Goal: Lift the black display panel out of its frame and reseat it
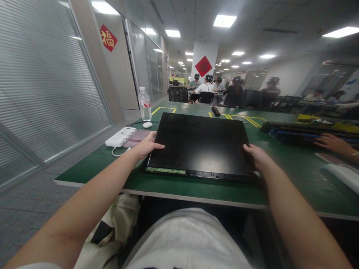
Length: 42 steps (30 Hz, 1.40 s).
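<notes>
Between my two hands is a black flat display panel (200,144) at the front of the green table (174,188). A strip of green circuit board (165,170) shows along its near edge, on the left. My left hand (150,145) grips the panel's left side, thumb on the front face and fingers behind. On the right side my right hand (255,155) does the same, its thumb at the edge. Both hands' other fingers are mostly hidden. A dark frame (224,176) shows just under the panel's near edge.
Left of the panel lie a white power bank (119,137), a phone (137,138), a small white case (147,125) and an upright water bottle (145,106). A dark remote-like object (215,110) lies behind. At right, another person's hand (329,143) is near blurred dark parts (291,131).
</notes>
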Motion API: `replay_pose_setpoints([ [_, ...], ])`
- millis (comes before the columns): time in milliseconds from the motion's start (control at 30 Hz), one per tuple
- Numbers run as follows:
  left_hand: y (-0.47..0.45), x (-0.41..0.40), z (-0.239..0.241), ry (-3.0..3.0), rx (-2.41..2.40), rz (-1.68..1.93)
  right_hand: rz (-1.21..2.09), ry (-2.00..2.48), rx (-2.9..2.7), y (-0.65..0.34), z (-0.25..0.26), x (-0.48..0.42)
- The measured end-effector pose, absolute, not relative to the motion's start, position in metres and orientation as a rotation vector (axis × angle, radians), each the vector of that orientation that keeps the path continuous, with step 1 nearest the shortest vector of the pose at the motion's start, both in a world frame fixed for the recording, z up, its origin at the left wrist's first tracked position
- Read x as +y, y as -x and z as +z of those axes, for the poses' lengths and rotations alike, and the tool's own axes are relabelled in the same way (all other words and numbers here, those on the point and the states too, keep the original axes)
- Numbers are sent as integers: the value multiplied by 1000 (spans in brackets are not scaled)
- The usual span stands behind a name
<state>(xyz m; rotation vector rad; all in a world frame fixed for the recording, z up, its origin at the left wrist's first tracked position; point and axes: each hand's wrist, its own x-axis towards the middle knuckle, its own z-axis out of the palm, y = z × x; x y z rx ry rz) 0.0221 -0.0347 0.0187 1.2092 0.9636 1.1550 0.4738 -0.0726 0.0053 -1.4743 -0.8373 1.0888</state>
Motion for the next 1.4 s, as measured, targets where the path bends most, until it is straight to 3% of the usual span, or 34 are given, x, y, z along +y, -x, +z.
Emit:
replay_pose_setpoints([
  [200,-22,-34,19,-1205,965,1156,1059,1462,-831,-475,4,-71],
  [433,-21,-32,18,-1207,988,1156,750,1487,-805,-491,6,-66],
  [667,-19,-28,15,-1212,1018,1145,646,1535,-850,-491,4,-67],
  [1400,-18,-29,19,-1181,1106,1058,620,1615,-881,-484,5,-70],
])
